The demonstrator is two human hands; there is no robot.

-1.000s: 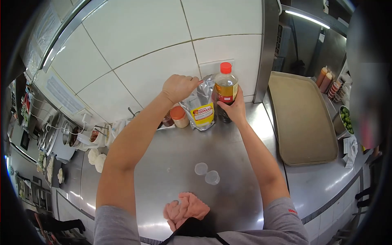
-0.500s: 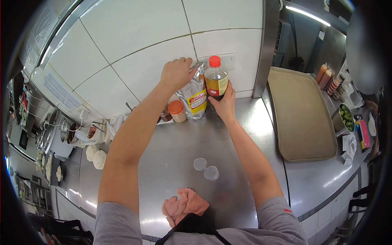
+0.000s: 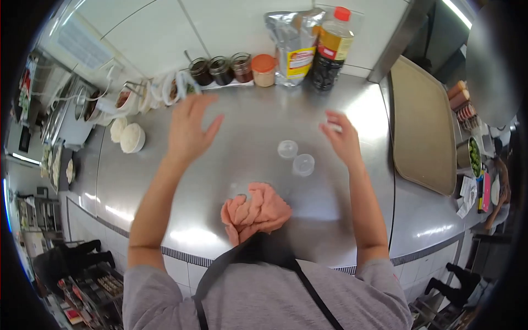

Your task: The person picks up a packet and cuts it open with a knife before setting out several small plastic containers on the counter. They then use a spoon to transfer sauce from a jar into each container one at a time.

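My left hand (image 3: 191,126) is in the air over the left part of the steel counter, fingers and thumb apart, holding nothing. My right hand (image 3: 343,138) hovers to the right, slightly blurred, its fingers loosely bent and apart. Close to it lie two small clear plastic cups or lids (image 3: 303,165), side by side. A bottle of dark liquid with a red cap (image 3: 333,49) stands against the wall, touching a silver pouch (image 3: 297,52) with a yellow label. Nearer my body sits a crumpled pink cloth (image 3: 257,212).
An orange-lidded jar (image 3: 264,71) and several dark-filled glass jars (image 3: 221,71) line the wall. Two white bowls or mounds (image 3: 132,137) stand on the left. A large brown tray (image 3: 421,126) lies to the right, beside a metal container of green produce (image 3: 472,157). Another person's arm (image 3: 501,187) shows far right.
Both hands have come away from the pouch and the bottle, back toward my body. The right hand has let go of the bottle. My view has tilted downward.
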